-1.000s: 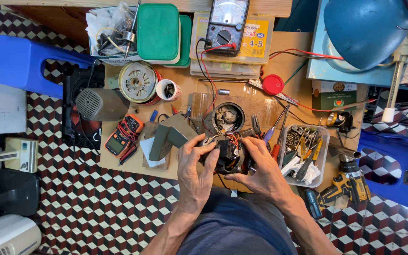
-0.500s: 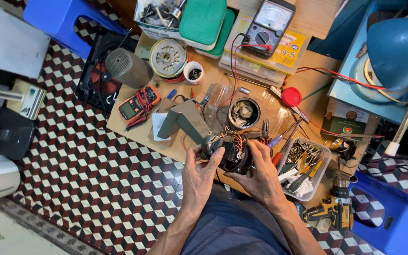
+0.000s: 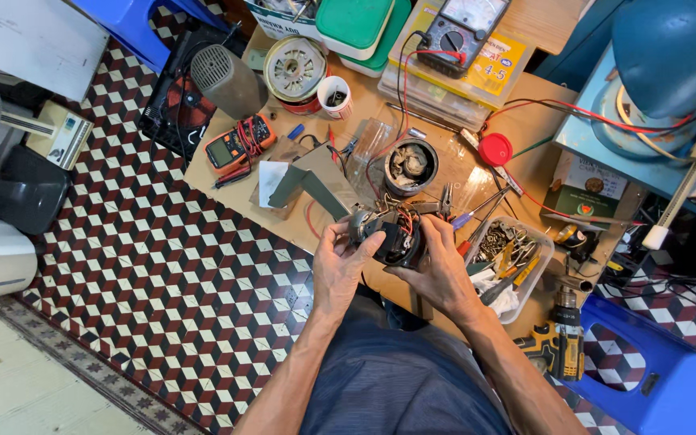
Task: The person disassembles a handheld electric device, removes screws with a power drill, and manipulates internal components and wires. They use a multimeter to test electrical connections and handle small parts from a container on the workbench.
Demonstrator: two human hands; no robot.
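checkered tile floor (dark red/white/black), low wooden bench (image 3: 227,173) cluttered w/ repair gear. person seated at bench edge, view straight down.

both hands on a small black motor assy (image 3: 392,235) w/ red + orange wires, held just above near edge of bench, between the 2 hands. left hand (image 3: 338,266): fingers curled onto left side of motor, thumb up against it, closed grip. right hand (image 3: 437,270): wrapped round right/underside of motor, fingers closed on it; fingertips partly hidden behind the part.

nearby:
- round metal motor housing (image 3: 409,165) just beyond the hands, on bench.
- orange handheld multimeter (image 3: 238,145) w/ red leads, left side of bench.
- analog meter (image 3: 461,28) far side, red + black leads running fwd.
- red round cap (image 3: 495,150) right of housing.
- clear plastic tray (image 3: 537,266) w/ pliers, drivers etc., just right of right hand.
- yellow/black cordless drill (image 3: 561,342) lying near right forearm.
- green lidded box (image 3: 356,24) at far edge.
- white cup (image 3: 334,97) beside a round tin.
- blue plastic stool (image 3: 654,379) to the right, on floor.
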